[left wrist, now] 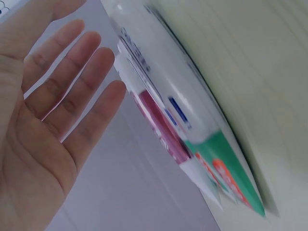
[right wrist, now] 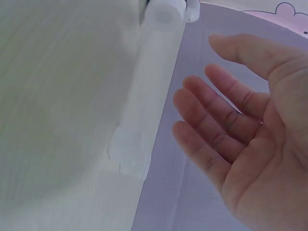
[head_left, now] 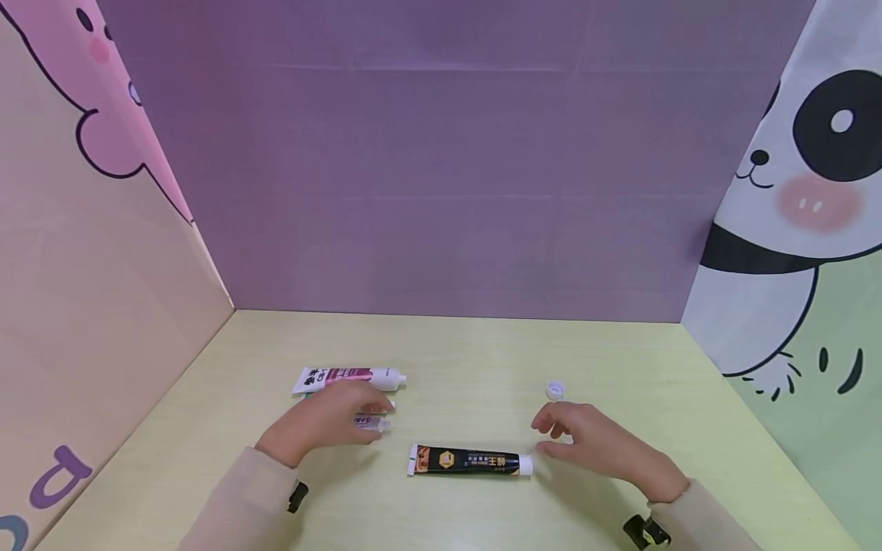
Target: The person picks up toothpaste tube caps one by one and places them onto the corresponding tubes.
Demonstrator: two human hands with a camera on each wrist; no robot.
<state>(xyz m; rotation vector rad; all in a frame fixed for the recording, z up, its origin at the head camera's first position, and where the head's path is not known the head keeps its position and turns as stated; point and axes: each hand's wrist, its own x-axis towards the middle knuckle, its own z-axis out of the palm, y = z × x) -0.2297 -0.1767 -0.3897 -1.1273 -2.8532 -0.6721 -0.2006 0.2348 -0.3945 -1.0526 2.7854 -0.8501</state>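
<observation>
My left hand (head_left: 338, 417) hovers over a group of tubes, its fingers loosely extended and holding nothing. Behind it lies a white tube with a maroon band (head_left: 351, 376); another tube (head_left: 370, 422) is mostly covered by the hand. In the left wrist view a white tube with a green end (left wrist: 168, 91) lies apart from the palm. A black tube (head_left: 468, 461) lies flat between the hands, white cap to the right. Just right of that cap, my right hand (head_left: 592, 440) is held with bent, relaxed fingers and grips nothing.
A round white cap (head_left: 555, 390) lies beyond the right hand, and a small pale piece (head_left: 566, 438) shows partly behind its fingers. A purple wall (head_left: 455, 191) closes the back of the pale table (head_left: 475, 344); patterned panels stand at both sides.
</observation>
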